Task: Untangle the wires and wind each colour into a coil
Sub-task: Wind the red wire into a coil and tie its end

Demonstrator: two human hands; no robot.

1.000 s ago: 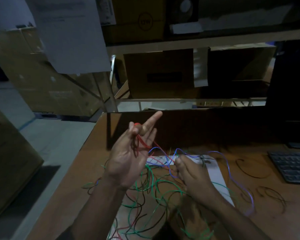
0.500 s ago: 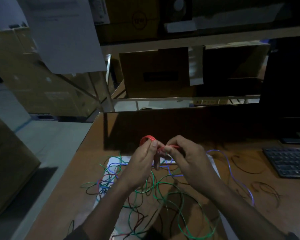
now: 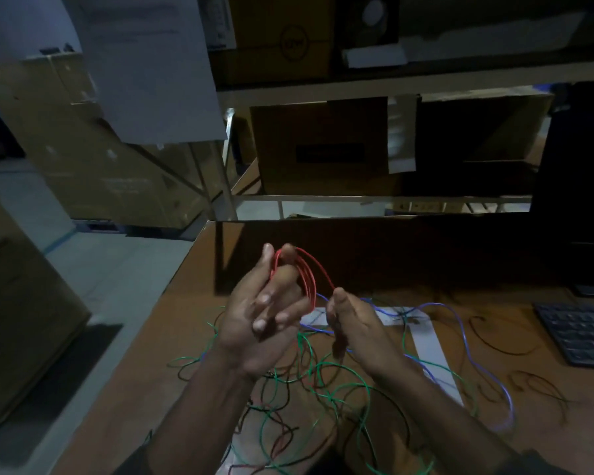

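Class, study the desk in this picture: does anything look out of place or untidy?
Yes. Green wires, blue wires and dark wires sprawl loose and crossed over the desk, not coiled. Only the red wire looks orderly, looped round the left hand.

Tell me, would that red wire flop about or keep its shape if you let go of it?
The red wire probably springs a little: its loops stand in open arcs around the left hand's fingers. It seems light and thin. Released by the right hand, the coil would likely loosen.
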